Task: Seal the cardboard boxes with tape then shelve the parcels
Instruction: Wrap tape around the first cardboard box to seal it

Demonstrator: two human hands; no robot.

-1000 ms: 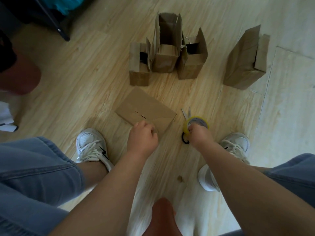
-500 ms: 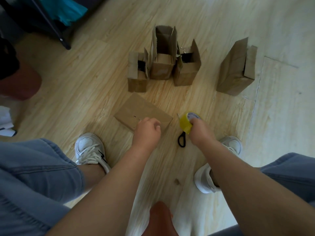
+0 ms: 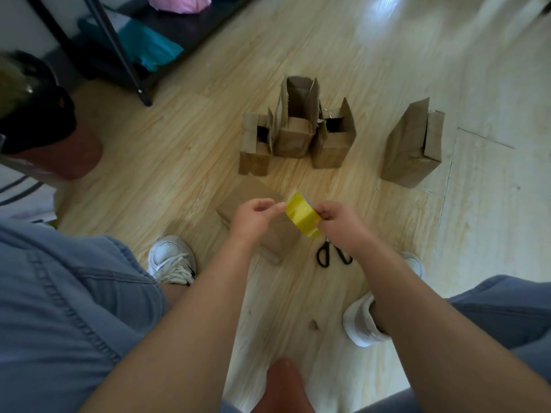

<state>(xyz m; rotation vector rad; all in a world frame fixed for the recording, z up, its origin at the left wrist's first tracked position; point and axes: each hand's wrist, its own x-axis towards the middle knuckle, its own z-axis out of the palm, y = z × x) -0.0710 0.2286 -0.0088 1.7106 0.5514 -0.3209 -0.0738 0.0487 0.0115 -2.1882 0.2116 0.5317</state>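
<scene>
My right hand (image 3: 338,223) grips a yellow tape roll (image 3: 302,216), raised above the floor. My left hand (image 3: 253,216) is at the roll's left edge, its fingertips pinching at the tape there. Under both hands a flat closed cardboard box (image 3: 247,195) lies on the wooden floor, partly hidden by them. Three open boxes (image 3: 295,135) stand in a cluster further away with flaps up. A fourth box (image 3: 413,147) stands alone to the right, its side flap ajar.
Black-handled scissors (image 3: 331,254) lie on the floor below my right hand. My white shoes (image 3: 171,259) flank the work spot. A black metal shelf (image 3: 119,46) holding teal and pink parcels stands at the far left. Another person's head and shoulder show at the left edge.
My right hand lifted the tape roll off the floor, uncovering the scissors. My left hand left the flat box and came to the roll. The camera tilted up.
</scene>
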